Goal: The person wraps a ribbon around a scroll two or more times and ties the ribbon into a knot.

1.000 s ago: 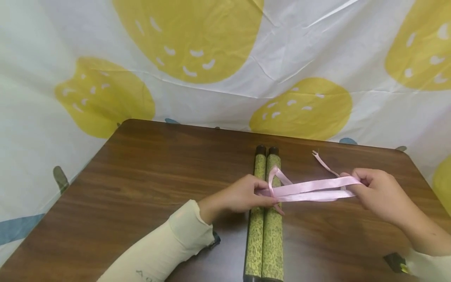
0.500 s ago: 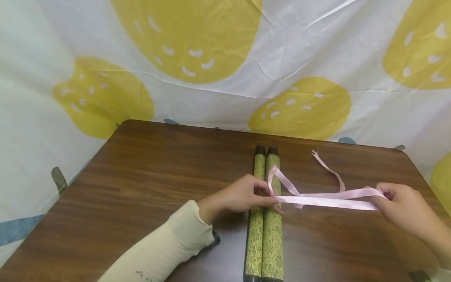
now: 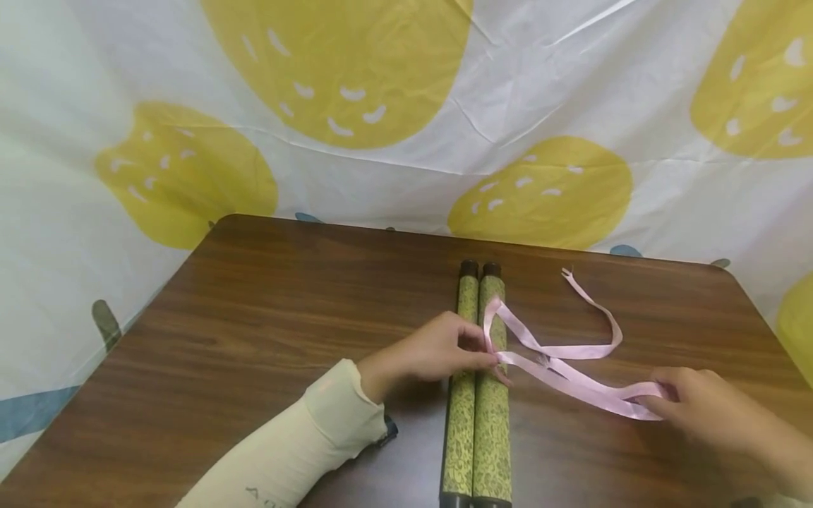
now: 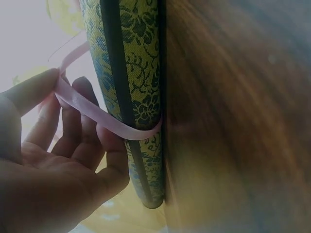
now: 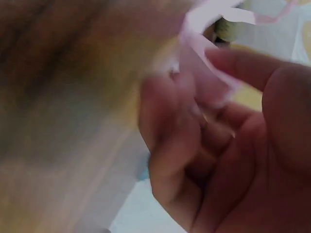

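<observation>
A hanging scroll point(image 3: 492, 437), rolled into two side-by-side rolls of green-gold patterned cloth with dark end knobs, lies lengthwise on the table. Pink satin ribbon point(image 3: 571, 384) wraps round it, as the left wrist view also shows, and trails to the right. My left hand point(image 3: 438, 353) lies across the rolls and pinches the ribbon between thumb and fingertip at the scroll's right side. Off to the right, my right hand point(image 3: 711, 409) holds a doubled, slack length of ribbon between thumb and fingers, low over the table. The right wrist view is blurred.
The brown wood-grain table point(image 3: 286, 296) has its far edge against a white cloth point(image 3: 356, 176) printed with yellow lemons. One loose ribbon tail point(image 3: 593, 303) curves over the tabletop beyond the right hand.
My right hand has moved right and toward the near edge, drawing ribbon with it. The ribbon, taut half a second ago, now sags. The left hand has kept its place.
</observation>
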Demonstrator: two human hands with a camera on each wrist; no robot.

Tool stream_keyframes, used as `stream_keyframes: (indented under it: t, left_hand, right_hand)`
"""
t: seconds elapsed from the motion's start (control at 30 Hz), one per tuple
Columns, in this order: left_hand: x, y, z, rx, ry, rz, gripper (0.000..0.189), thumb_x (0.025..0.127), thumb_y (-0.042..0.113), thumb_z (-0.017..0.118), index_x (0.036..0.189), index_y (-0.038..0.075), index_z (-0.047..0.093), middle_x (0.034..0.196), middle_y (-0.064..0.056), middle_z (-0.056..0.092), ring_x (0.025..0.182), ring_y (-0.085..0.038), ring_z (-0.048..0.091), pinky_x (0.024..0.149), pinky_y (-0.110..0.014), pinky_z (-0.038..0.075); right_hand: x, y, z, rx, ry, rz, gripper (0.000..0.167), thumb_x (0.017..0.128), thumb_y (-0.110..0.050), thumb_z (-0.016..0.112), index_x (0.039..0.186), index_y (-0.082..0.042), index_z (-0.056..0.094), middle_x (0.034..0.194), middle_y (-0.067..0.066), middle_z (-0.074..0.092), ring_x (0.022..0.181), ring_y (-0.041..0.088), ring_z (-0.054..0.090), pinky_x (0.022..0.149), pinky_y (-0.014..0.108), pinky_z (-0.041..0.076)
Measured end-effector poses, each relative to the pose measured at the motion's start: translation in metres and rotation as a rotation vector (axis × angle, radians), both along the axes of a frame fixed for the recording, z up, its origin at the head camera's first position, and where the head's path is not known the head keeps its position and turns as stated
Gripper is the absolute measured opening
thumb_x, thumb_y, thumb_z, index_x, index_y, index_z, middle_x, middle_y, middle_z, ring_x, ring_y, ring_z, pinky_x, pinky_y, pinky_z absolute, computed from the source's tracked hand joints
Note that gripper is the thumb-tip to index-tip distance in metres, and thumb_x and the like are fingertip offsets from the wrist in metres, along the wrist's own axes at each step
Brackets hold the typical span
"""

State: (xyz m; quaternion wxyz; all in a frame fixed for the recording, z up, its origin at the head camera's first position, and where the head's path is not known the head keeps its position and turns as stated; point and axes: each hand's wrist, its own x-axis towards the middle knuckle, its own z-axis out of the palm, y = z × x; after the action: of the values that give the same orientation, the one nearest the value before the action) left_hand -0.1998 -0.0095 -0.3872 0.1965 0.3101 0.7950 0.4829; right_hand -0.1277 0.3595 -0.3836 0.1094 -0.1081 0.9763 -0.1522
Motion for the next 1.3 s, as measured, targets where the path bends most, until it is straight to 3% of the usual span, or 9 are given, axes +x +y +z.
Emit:
stream_keyframes:
  t: [0.13,0.2,0.27,0.43,0.5,0.7,0.93,1.23,1.3]
  left_hand:
    - [0.000,0.001,0.000,-0.001,-0.009,0.010,0.007,0.090,0.016,0.074,0.092,0.010,0.077,0.088,-0.001,0.076,0.073,-0.004,0.058,0.066,-0.019,0.049]
    - [0.001,0.001,0.000,0.008,-0.023,0.014,0.006,0.089,0.013,0.075,0.093,0.009,0.076,0.088,-0.003,0.075,0.077,-0.004,0.061,0.069,-0.019,0.052]
    - [0.001,0.001,0.000,0.017,-0.035,0.026,0.007,0.088,0.011,0.076,0.094,0.009,0.075,0.087,-0.004,0.074,0.077,-0.005,0.063,0.070,-0.020,0.054]
    - [-0.001,0.000,0.000,0.038,-0.056,0.042,0.012,0.086,0.011,0.078,0.094,0.008,0.070,0.086,-0.004,0.072,0.076,-0.007,0.065,0.072,-0.022,0.054]
    - [-0.003,-0.001,-0.001,0.038,-0.056,0.039,0.014,0.085,0.012,0.078,0.094,0.007,0.068,0.086,-0.004,0.072,0.078,-0.007,0.065,0.073,-0.021,0.053]
    - [-0.004,-0.003,-0.004,0.057,-0.052,0.026,0.016,0.086,0.011,0.078,0.094,0.005,0.065,0.090,-0.006,0.072,0.079,-0.006,0.065,0.078,-0.020,0.053]
    - [-0.005,0.000,-0.007,0.087,-0.107,0.013,0.016,0.087,0.009,0.076,0.097,0.002,0.066,0.096,-0.011,0.073,0.081,-0.004,0.065,0.077,-0.019,0.053]
    - [-0.007,-0.002,-0.004,0.138,-0.160,0.030,0.015,0.089,0.010,0.074,0.096,0.000,0.064,0.090,-0.009,0.072,0.078,-0.004,0.064,0.074,-0.018,0.052]
    - [-0.007,-0.002,-0.003,0.174,-0.216,0.049,0.015,0.092,0.009,0.070,0.096,-0.003,0.063,0.088,-0.008,0.072,0.077,-0.004,0.065,0.075,-0.019,0.054]
  right_hand:
    - [0.001,0.000,0.013,0.058,-0.018,0.028,0.031,0.096,-0.042,0.064,0.102,-0.012,0.060,0.067,-0.006,0.053,0.052,0.005,0.048,0.049,0.026,0.042]
    - [0.002,-0.006,0.021,0.096,0.015,0.030,0.042,0.096,-0.045,0.063,0.118,-0.010,0.058,0.069,-0.009,0.057,0.057,0.005,0.048,0.053,0.028,0.043]
    - [0.003,-0.018,0.026,0.074,0.060,0.038,0.044,0.097,-0.045,0.062,0.124,-0.011,0.057,0.065,-0.010,0.055,0.055,0.004,0.045,0.051,0.028,0.041]
    - [-0.002,-0.072,0.028,-0.120,0.198,0.147,0.018,0.096,-0.031,0.067,0.110,-0.020,0.066,0.063,-0.018,0.051,0.054,-0.003,0.041,0.049,0.022,0.038]
    - [-0.006,-0.095,0.028,-0.204,0.201,0.191,0.015,0.095,-0.029,0.068,0.107,-0.021,0.067,0.065,-0.018,0.052,0.055,-0.003,0.042,0.049,0.021,0.038]
    - [-0.025,-0.142,0.020,-0.388,0.095,0.288,0.026,0.093,-0.030,0.070,0.114,-0.014,0.069,0.066,-0.013,0.058,0.053,0.000,0.049,0.050,0.022,0.044]
    - [-0.040,-0.152,0.011,-0.466,0.028,0.298,0.023,0.090,-0.028,0.074,0.106,-0.012,0.070,0.063,-0.010,0.059,0.050,0.000,0.050,0.046,0.023,0.045]
    - [-0.043,-0.154,0.011,-0.520,0.017,0.302,0.011,0.092,-0.027,0.073,0.088,-0.017,0.070,0.063,-0.010,0.055,0.055,-0.001,0.046,0.050,0.021,0.041]
    - [-0.042,-0.155,0.012,-0.523,0.029,0.288,0.010,0.093,-0.026,0.071,0.087,-0.018,0.070,0.064,-0.011,0.055,0.054,0.000,0.046,0.049,0.021,0.040]
